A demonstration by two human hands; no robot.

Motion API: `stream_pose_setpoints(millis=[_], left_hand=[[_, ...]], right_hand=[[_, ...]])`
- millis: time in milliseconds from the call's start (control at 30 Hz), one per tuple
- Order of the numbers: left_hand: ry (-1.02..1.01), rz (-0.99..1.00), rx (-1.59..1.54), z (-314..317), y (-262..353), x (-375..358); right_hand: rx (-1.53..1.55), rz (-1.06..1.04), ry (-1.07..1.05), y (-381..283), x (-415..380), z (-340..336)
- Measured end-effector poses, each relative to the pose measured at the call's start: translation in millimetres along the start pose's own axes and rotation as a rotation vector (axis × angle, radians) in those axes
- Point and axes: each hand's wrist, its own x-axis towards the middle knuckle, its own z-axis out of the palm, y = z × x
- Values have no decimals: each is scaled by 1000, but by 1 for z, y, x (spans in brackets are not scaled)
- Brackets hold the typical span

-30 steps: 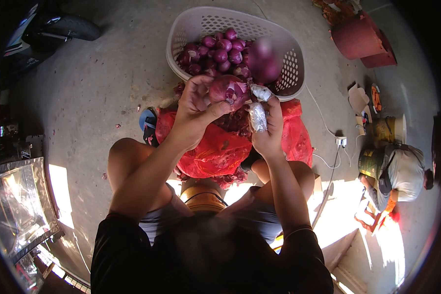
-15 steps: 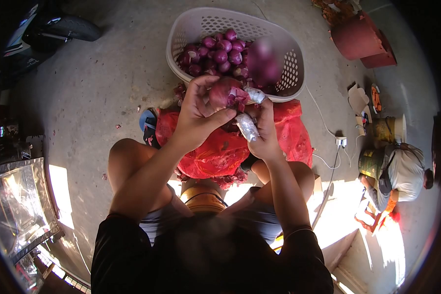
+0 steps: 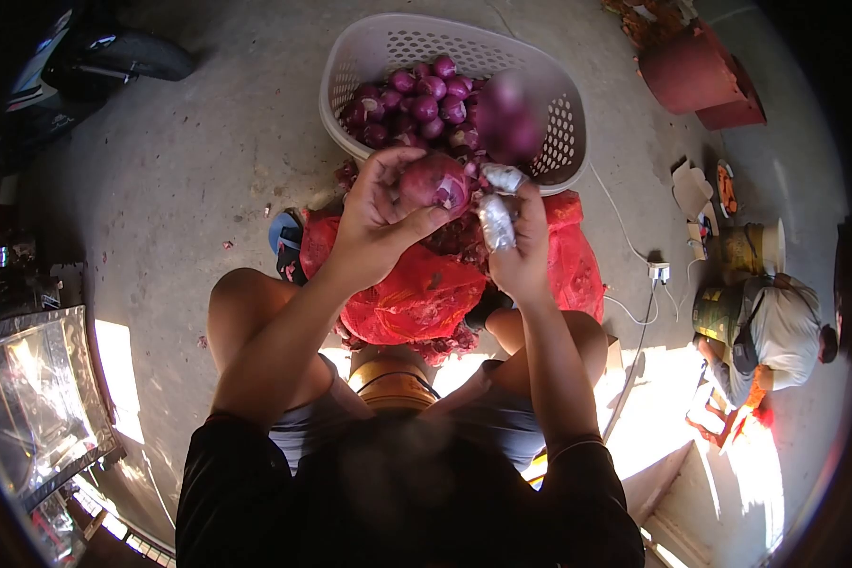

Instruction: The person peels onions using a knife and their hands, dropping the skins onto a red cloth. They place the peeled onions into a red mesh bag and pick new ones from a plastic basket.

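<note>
A red onion [image 3: 434, 182] with part of its papery skin on sits in my left hand [image 3: 377, 218], the fingers curled round its far side and the thumb below. Close to the onion's right side is my right hand [image 3: 521, 248], its thumb and index finger wrapped in silvery tape or foil. Those two fingertips are apart, with nothing clear between them. Beneath both hands lies a red mesh sack [image 3: 407, 298] with loose onion skins on it. Beyond them stands a pale plastic basket [image 3: 454, 40] holding many shiny purple peeled onions [image 3: 431, 87]; a blurred spot hides some.
A wooden-coloured bucket or stool [image 3: 388, 383] is between my knees. A cable with a plug adapter [image 3: 659, 273] lies on the right. Farther right, another person [image 3: 781, 327] bends beside buckets. A motorcycle wheel [image 3: 147, 54] stands at the upper left.
My right hand has drawn slightly right, away from the onion. A loose flap of skin has come off the onion's right side, baring a smoother surface. My left hand keeps its hold.
</note>
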Motion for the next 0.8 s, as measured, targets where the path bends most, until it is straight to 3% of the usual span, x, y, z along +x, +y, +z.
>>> stream_pose_setpoints(millis=[133, 267, 467, 800], left_hand=[[-31, -13, -17, 2, 6, -1], [-7, -46, -56, -1, 5, 1], [25, 24, 38, -2, 1, 2], [20, -6, 22, 0, 1, 1]], right_hand=[[155, 121, 111, 3, 6, -16], [237, 99, -30, 1, -4, -15], [70, 44, -206, -11, -3, -3], [-123, 13, -169, -5, -2, -3]])
